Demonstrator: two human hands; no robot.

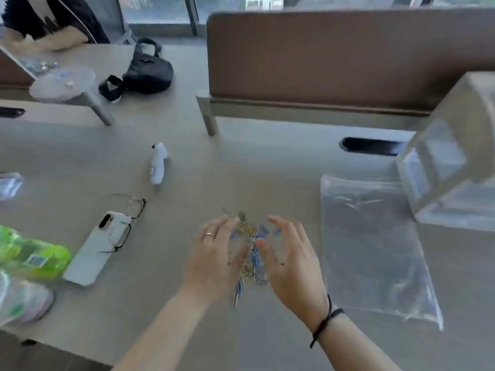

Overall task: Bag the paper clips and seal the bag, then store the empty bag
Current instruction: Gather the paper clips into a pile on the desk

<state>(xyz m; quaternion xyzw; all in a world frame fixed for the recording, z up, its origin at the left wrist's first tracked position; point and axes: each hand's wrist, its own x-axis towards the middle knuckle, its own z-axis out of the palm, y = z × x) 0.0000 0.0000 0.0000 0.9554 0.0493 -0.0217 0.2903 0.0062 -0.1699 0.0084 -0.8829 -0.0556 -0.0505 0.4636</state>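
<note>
Left hand: your left hand [214, 259] sits low in the centre of the frame, fingers [218, 227] straight and loosely spread, cupped against the left side of the clip pile; a ring shows on one finger
Right hand: your right hand [290, 263] mirrors it on the right side of the pile, fingers spread and relaxed, pinching nothing; a dark cord wraps the wrist
Paper clips: the paper clips [251, 253] lie in a loose heap of blue, yellow and silver on the surface between your two palms, a few trailing toward the lower edge of the pile
Bag: the clear plastic bag [375, 250] lies flat on the surface at centre right, just beside your right hand and apart from the clips; you cannot tell from here whether its mouth is open
Clear box: a transparent box [452, 156] stands at the right edge of the frame, its base overlapping the bag's upper corner
Surface: the grey surface [241, 170] also carries a white phone [99, 250] with glasses [134, 210] resting across it at lower left, a white handheld controller [158, 163] left of centre, and a black pouch [147, 73] at upper left
Left edge: green packaging [29, 255], blurred
</note>
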